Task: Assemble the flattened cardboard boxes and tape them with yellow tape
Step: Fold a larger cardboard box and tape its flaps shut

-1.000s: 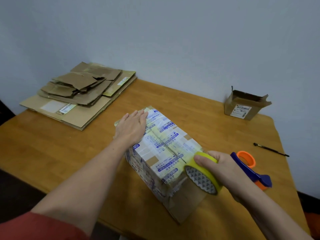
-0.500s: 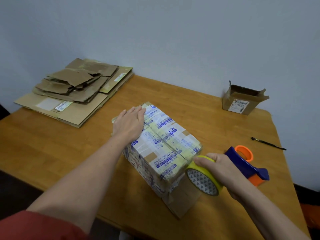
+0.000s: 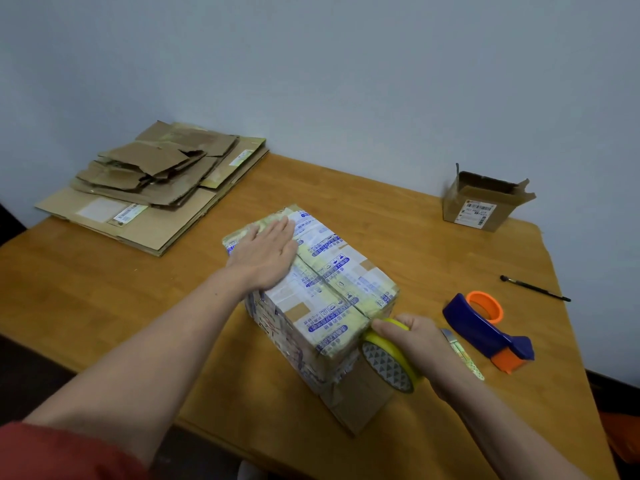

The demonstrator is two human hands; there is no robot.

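The left hand (image 3: 265,259) is pressing flat, fingers straight, on the printed, tape-covered cardboard box (image 3: 322,292) sitting mid-tabletop (image 3: 104,292), while the right hand (image 3: 420,344) is gripping the yellow tape roll (image 3: 389,362) against its near end.

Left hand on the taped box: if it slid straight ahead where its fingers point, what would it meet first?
Probably nothing near. The left hand would leave the far edge of the printed, taped cardboard box, cross the bare wooden table, and reach the pale wall; depth is unclear.

Glossy taped cardboard box (image 3: 322,289) on smooth varnished wooden table (image 3: 104,292).
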